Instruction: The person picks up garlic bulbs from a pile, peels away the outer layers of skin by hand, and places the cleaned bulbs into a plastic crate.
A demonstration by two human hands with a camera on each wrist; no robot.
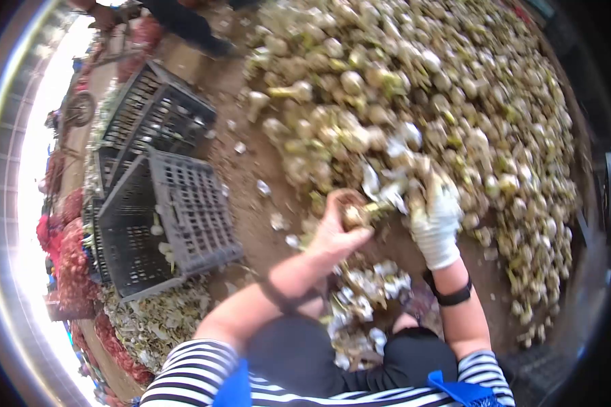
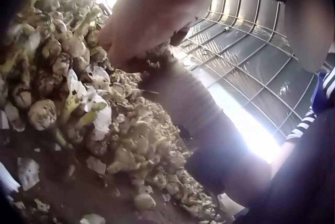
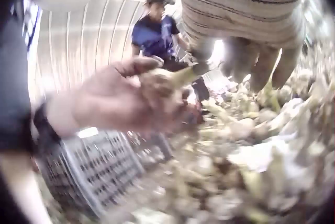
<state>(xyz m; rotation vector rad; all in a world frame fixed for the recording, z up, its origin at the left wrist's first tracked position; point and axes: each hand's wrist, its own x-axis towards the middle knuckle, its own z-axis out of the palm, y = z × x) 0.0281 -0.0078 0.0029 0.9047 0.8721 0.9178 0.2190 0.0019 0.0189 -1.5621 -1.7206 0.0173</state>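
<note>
My bare left hand (image 1: 339, 227) grips a garlic bulb (image 1: 353, 217) by its round body, its cut green stem pointing toward my right hand. In the right wrist view the same garlic bulb (image 3: 157, 84) shows between thumb and fingers. My right hand (image 1: 436, 220) wears a white glove with soiled fingertips. Its thumb is close to the stem tip (image 3: 183, 76), and its fingers (image 3: 269, 70) hang loosely bent, apart from the thumb. White papery skins (image 1: 394, 193) lie between the hands, over the garlic heap (image 1: 455, 102).
Black plastic crates (image 1: 193, 203) stand on the left, one with a few bulbs inside. Peeled skins (image 1: 366, 292) are piled between my knees. Red mesh sacks (image 1: 75, 278) line the far left. Another person (image 3: 157, 30) in a dark cap is across from me.
</note>
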